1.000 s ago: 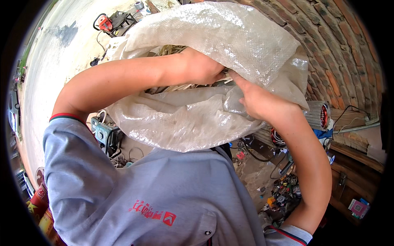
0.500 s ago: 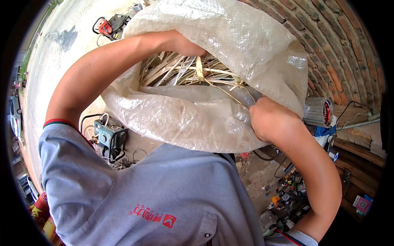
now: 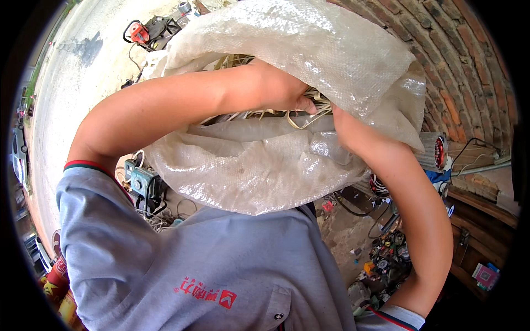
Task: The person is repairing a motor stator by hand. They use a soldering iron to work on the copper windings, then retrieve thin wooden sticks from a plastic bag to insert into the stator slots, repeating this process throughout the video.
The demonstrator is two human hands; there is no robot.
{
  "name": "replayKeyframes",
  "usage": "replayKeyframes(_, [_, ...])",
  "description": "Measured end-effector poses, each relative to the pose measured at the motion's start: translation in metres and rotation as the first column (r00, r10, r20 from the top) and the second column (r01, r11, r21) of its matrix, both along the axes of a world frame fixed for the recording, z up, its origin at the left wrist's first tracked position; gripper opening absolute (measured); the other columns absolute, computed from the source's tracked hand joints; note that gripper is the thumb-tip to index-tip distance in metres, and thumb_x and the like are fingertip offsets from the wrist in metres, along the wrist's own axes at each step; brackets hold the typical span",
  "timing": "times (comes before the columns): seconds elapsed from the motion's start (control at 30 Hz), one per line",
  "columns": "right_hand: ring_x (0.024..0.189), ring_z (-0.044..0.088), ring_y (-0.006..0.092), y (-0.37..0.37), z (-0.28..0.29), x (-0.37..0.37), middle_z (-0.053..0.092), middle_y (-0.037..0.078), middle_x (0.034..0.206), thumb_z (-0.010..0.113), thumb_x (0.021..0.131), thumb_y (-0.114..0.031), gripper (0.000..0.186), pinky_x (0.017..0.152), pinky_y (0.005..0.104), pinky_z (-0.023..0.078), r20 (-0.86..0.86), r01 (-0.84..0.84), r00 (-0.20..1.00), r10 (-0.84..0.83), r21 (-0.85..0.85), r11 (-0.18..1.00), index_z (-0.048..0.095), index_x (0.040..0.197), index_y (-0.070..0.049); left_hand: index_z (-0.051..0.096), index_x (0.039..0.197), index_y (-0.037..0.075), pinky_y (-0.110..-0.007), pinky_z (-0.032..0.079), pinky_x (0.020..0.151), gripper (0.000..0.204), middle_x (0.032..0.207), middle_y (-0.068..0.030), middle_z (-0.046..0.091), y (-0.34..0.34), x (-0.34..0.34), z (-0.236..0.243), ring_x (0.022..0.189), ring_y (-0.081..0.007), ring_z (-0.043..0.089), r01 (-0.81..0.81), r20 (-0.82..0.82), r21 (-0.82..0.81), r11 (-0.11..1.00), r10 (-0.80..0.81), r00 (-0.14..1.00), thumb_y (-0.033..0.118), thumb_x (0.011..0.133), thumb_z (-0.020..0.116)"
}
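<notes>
A whitish woven plastic sack (image 3: pixel 248 171) lies in front of my chest with its mouth spread wide. Inside it is a bundle of long, flat, dry straw-like strips (image 3: pixel 234 60), mostly covered by my arm. My left hand (image 3: pixel 281 87) reaches across the opening, its thumb and fingers closed on the strips near the right end of the bundle. One thin strip loops below that thumb. My right hand (image 3: pixel 341 118) enters the mouth from the right, close to my left; the sack's upper flap hides its fingers.
A brick wall (image 3: pixel 469 71) rises at the right, with a metal canister (image 3: pixel 433 151) beside it. Small parts (image 3: pixel 389 256) litter the ground at lower right. A green machine (image 3: pixel 144 185) stands left below the sack; a red-and-black tool (image 3: pixel 138 33) lies farther off.
My left hand has moved right and down along the bundle. My right hand has shifted up, deeper under the sack's flap. The sack has slid slightly right and nearer.
</notes>
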State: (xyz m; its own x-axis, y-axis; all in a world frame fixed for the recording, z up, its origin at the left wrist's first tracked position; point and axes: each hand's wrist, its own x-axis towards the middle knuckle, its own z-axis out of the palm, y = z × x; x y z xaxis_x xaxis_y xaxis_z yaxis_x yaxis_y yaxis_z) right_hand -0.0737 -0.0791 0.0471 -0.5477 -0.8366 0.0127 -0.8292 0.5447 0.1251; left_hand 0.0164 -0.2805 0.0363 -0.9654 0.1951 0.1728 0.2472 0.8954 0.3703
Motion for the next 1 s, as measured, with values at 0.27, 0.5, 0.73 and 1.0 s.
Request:
replayKeyframes(0.27, [0.129, 0.053, 0.0383, -0.002, 0.023, -0.034, 0.057, 0.017, 0.141, 0.046, 0.101, -0.029, 0.038, 0.108, 0.0472, 0.043, 0.108, -0.017, 0.994, 0.013, 0.042, 0.999, 0.057, 0.135, -0.015, 0.061, 0.130, 0.003, -0.049, 0.042, 0.107, 0.070, 0.130, -0.0145, 0.063, 0.010, -0.010, -0.001, 0.130, -0.0339, 0.054, 0.001, 0.448, -0.279, 0.960, 0.129, 0.884, 0.056, 0.084, 0.071])
replayKeyframes(0.5, [0.125, 0.056, 0.0393, 0.006, 0.010, -0.050, 0.061, 0.019, 0.134, 0.048, 0.098, -0.025, 0.035, 0.105, 0.0479, 0.044, 0.107, 0.031, 0.994, -0.021, -0.086, 0.996, 0.061, 0.127, -0.012, 0.065, 0.124, 0.004, -0.044, 0.050, 0.098, 0.049, 0.117, -0.0151, 0.070, 0.019, -0.007, -0.003, 0.111, -0.0336, 0.067, -0.052, 0.262, -0.402, 0.914, 0.170, 0.950, 0.038, 0.089, 0.070])
replayKeyframes(0.73, [0.125, 0.058, 0.0366, 0.005, 0.042, -0.004, 0.056, 0.024, 0.142, 0.052, 0.093, -0.016, 0.040, 0.105, 0.0441, 0.046, 0.242, -0.253, 0.952, 0.188, 0.274, 0.928, 0.060, 0.129, -0.001, 0.063, 0.128, 0.004, -0.042, 0.052, 0.092, 0.041, 0.114, -0.0195, 0.071, -0.024, -0.026, 0.007, 0.107, -0.0352, 0.067, -0.035, 0.463, 0.040, 0.999, 0.013, 0.886, 0.022, 0.091, 0.065])
replayKeyframes(1.0, [0.119, 0.063, 0.0370, -0.022, 0.092, 0.028, 0.055, 0.032, 0.139, 0.055, 0.087, -0.006, 0.042, 0.100, 0.0436, 0.051, 0.377, -0.225, 0.907, -0.188, 0.810, 0.541, 0.062, 0.127, 0.007, 0.060, 0.135, 0.006, -0.041, 0.049, 0.099, 0.046, 0.121, -0.0188, 0.070, -0.041, -0.025, 0.000, 0.111, -0.0351, 0.065, -0.044, 0.413, 0.149, 0.988, -0.021, 0.911, 0.032, 0.096, 0.058])
